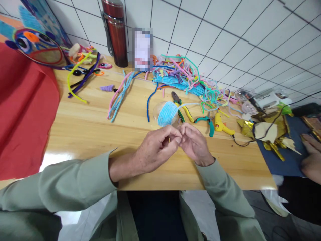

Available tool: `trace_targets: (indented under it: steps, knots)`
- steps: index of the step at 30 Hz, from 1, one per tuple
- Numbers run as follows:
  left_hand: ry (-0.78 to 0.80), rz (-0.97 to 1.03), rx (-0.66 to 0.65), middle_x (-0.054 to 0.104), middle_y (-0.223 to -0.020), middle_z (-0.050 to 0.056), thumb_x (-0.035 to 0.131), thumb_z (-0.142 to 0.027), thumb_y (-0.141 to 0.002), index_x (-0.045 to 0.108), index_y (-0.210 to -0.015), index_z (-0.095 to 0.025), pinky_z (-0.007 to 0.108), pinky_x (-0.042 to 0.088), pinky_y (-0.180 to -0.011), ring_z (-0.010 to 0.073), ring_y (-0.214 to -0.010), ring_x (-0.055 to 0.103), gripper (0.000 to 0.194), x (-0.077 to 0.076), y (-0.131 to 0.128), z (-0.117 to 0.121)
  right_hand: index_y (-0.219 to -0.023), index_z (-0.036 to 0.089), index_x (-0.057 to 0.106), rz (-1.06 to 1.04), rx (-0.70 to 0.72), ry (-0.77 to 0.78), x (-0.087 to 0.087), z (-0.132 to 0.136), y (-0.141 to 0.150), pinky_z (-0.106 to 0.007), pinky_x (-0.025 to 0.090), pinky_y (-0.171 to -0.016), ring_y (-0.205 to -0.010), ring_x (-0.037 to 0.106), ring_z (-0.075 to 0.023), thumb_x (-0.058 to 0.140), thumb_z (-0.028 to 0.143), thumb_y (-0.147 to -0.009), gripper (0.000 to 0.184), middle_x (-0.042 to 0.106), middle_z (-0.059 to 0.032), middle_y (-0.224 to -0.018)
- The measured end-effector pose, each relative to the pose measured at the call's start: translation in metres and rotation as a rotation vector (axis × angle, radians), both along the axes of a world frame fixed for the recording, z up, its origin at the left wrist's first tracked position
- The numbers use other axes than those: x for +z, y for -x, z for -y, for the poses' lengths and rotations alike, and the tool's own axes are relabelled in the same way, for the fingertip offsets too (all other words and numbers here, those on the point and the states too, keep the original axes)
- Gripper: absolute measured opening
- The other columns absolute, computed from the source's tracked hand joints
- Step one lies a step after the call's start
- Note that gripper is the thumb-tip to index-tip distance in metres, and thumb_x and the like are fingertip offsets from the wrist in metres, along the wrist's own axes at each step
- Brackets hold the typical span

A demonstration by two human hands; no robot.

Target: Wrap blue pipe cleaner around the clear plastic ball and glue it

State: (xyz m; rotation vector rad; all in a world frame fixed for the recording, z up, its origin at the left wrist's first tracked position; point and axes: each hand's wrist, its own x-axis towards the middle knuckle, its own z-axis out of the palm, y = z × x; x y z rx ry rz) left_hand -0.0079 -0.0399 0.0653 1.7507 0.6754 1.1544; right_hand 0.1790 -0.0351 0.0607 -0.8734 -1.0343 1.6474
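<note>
My left hand (155,149) and my right hand (195,144) meet over the wooden table (87,130), fingertips pinched together on something too small to make out. Just beyond them lies a clear ball wrapped in light blue pipe cleaner (166,113). Pliers with yellow-black handles (181,107) and green-handled pliers (207,122) rest behind the hands. A yellow glue gun (222,125) sits to the right of them.
A heap of coloured pipe cleaners (184,78) covers the far middle, with loose strands (117,95) to the left. A red flask (115,31) stands by the tiled wall. Red cloth (23,113) drapes the left end. Another person's hand (312,157) rests on dark paper with gold foil (272,132) at right.
</note>
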Motion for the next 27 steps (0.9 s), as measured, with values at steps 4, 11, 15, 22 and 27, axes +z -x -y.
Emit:
trace_targets:
  steps: [4, 11, 15, 22, 27]
  knots:
    - [-0.142, -0.054, 0.063, 0.052, -0.068, -0.006, 0.057, -0.016, -0.104, 0.056, -0.086, -0.021, 0.021, 0.040, -0.056, 0.0086, -0.059, 0.046, 0.018, 0.008, 0.008, -0.004, -0.065, 0.025, 0.046, -0.002, -0.139, -0.101, 0.009, -0.006, -0.014, -0.029, 0.041, -0.056, -0.050, 0.039, -0.0129, 0.076, 0.050, -0.092, 0.048, 0.033, 0.0081, -0.054]
    - [-0.421, -0.071, 0.339, 0.068, -0.098, 0.002, 0.065, -0.021, -0.104, 0.062, -0.106, -0.023, 0.030, 0.053, -0.076, 0.0157, -0.086, 0.064, 0.004, 0.002, 0.020, -0.045, -0.095, 0.026, 0.066, 0.364, -0.496, -0.468, 0.001, -0.016, -0.050, -0.029, 0.050, -0.066, -0.070, 0.062, -0.0140, 0.083, 0.029, -0.085, 0.020, 0.068, 0.0032, -0.084]
    - [-0.485, -0.267, 0.428, 0.067, -0.133, 0.011, 0.065, -0.032, -0.105, 0.062, -0.126, -0.026, 0.046, 0.058, -0.103, 0.0269, -0.126, 0.065, 0.022, -0.024, 0.027, -0.071, -0.108, 0.025, 0.068, 0.712, -0.555, -0.667, -0.025, -0.017, -0.058, -0.030, 0.056, -0.073, -0.079, 0.070, -0.0157, 0.071, 0.021, -0.095, 0.015, 0.075, 0.0010, -0.091]
    - [-0.452, -0.489, 0.333, 0.043, -0.164, 0.017, 0.072, -0.051, -0.100, 0.043, -0.156, -0.031, 0.068, 0.040, -0.128, 0.0391, -0.158, 0.043, 0.066, -0.047, 0.025, -0.083, -0.115, 0.025, 0.065, 0.956, -0.349, -0.929, -0.043, -0.012, -0.053, -0.030, 0.060, -0.074, -0.080, 0.073, -0.0172, 0.060, 0.014, -0.102, 0.018, 0.074, -0.0016, -0.092]
    - [-0.437, -0.532, 0.272, 0.037, -0.167, 0.019, 0.072, -0.055, -0.100, 0.038, -0.161, -0.029, 0.068, 0.040, -0.129, 0.0401, -0.161, 0.039, 0.075, -0.048, 0.016, -0.089, -0.116, 0.025, 0.064, 0.991, -0.338, -0.967, -0.040, -0.010, -0.054, -0.031, 0.061, -0.075, -0.080, 0.073, -0.0178, 0.059, 0.011, -0.102, 0.019, 0.073, -0.0022, -0.093]
